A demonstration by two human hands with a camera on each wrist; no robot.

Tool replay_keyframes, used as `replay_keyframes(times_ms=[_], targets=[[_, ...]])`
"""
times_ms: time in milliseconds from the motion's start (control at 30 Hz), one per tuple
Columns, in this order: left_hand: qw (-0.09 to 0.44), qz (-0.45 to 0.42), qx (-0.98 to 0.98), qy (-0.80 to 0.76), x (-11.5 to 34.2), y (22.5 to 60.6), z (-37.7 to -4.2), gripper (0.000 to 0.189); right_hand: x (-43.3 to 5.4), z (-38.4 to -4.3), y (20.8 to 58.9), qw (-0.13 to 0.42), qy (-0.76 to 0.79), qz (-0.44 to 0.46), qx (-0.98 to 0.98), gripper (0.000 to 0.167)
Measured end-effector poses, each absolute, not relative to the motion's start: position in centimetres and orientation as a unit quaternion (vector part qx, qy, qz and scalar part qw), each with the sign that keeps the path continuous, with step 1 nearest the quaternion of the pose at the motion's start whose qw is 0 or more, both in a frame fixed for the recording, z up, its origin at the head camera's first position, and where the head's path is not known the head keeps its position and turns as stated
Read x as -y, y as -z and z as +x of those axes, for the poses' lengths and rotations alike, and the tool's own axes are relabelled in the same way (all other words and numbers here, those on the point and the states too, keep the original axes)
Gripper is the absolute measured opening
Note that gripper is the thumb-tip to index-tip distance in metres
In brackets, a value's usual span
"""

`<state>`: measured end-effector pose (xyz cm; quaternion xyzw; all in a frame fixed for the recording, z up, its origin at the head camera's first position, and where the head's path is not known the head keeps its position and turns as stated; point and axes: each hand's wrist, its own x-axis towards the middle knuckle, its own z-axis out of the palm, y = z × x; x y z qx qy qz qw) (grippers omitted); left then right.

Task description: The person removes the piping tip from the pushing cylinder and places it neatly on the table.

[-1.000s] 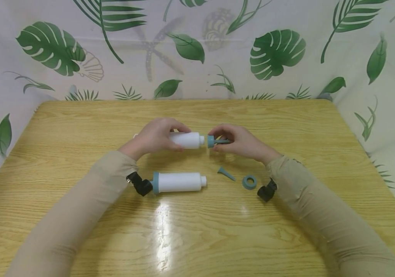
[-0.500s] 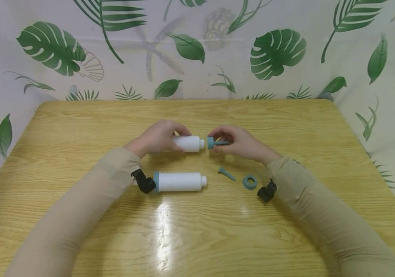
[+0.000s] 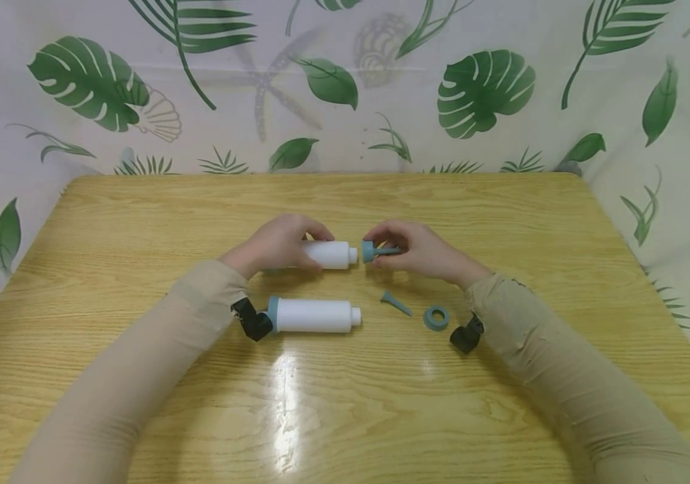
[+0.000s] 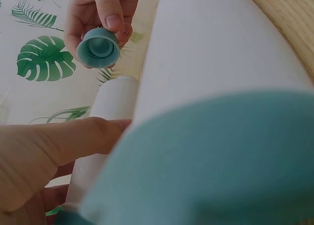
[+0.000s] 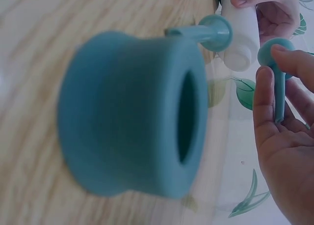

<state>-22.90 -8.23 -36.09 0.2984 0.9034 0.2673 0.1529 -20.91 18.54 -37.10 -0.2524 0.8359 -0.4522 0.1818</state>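
My left hand (image 3: pixel 281 243) grips a white plastic cylinder (image 3: pixel 328 255) lying sideways, its narrow neck pointing right. Fingers cover much of its rear part. Just across a small gap, my right hand (image 3: pixel 422 254) pinches a blue-green nozzle cap (image 3: pixel 368 251) between thumb and fingers. The cap's thin stem points back into the palm. Its hollow, stepped mouth (image 4: pixel 98 49) shows in the left wrist view and faces the cylinder's neck. Neck and cap are nearly level with each other, apart.
Nearer me on the wooden table (image 3: pixel 381 417) lies a second white cylinder (image 3: pixel 314 316) with a blue-green end collar (image 3: pixel 273 314). To its right are a loose blue-green nozzle (image 3: pixel 396 304) and a flanged ring (image 3: pixel 436 318). A leaf-print cloth (image 3: pixel 345 128) hangs behind.
The left hand has brought the white cylinder slightly toward me and a little right, more in line with the cap. The right hand has hardly moved, keeping its pinch.
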Motion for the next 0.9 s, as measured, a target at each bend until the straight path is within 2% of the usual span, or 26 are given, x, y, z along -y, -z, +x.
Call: replay_keyframes(times_ms=[633,900], targets=[[0.167,0.283,-0.904,-0.274,8.5,35.1,-22.7,0.06,-18.3,-20.8,36.9,0.171,0.442,-0.262,-0.841,0.037],[0.123,0.306,-0.895,-0.299,8.2,34.6,-22.2,0.055,-18.3,-20.5,36.4,0.174,0.447,-0.247,-0.842,0.038]])
